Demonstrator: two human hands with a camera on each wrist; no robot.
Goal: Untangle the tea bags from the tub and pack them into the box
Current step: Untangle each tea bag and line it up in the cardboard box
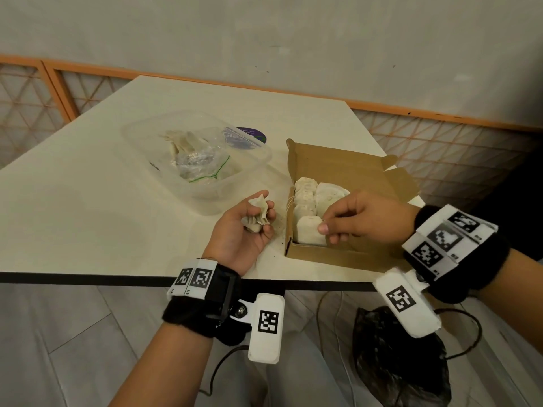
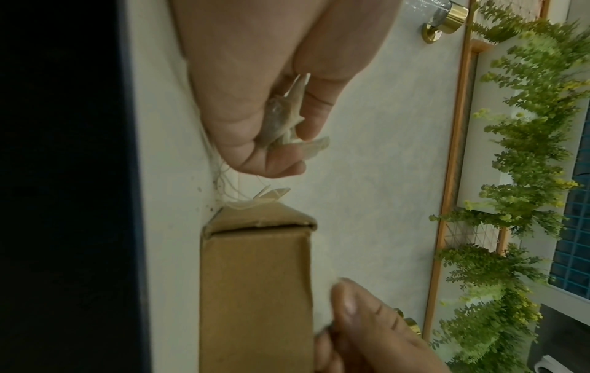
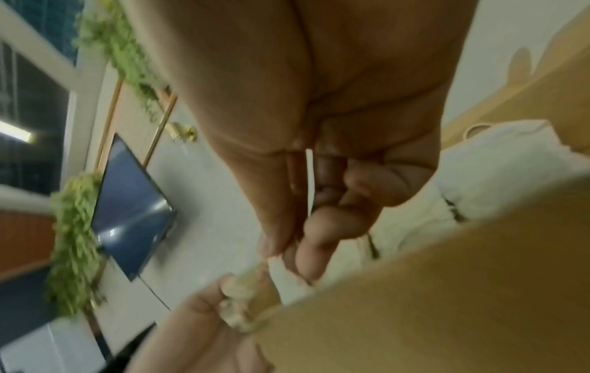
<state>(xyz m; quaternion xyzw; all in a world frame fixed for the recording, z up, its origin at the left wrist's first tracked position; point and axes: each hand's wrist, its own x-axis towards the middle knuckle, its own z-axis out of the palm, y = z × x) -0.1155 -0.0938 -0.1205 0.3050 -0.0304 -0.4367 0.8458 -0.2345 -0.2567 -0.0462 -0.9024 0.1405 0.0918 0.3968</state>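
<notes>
At about 5 o'clock on the table, the right hand pinches a tea bag by its edge at the near-left corner of the cardboard box, beside the bags already packed. The left hand, at the box's 9 o'clock, curls around a small tangled clump of tea bags, with the tub at its 11 o'clock. The bag probably wants laying flat against its neighbours, its string tucked inside so it drags nothing back out.

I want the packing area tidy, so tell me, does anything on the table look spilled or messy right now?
Yes. Dark specks, probably loose tea, are scattered on the table between the left hand and the cardboard box. Loose strings trail over the box's left wall, and the left hand grips a crumpled bunch of tea bags.
</notes>
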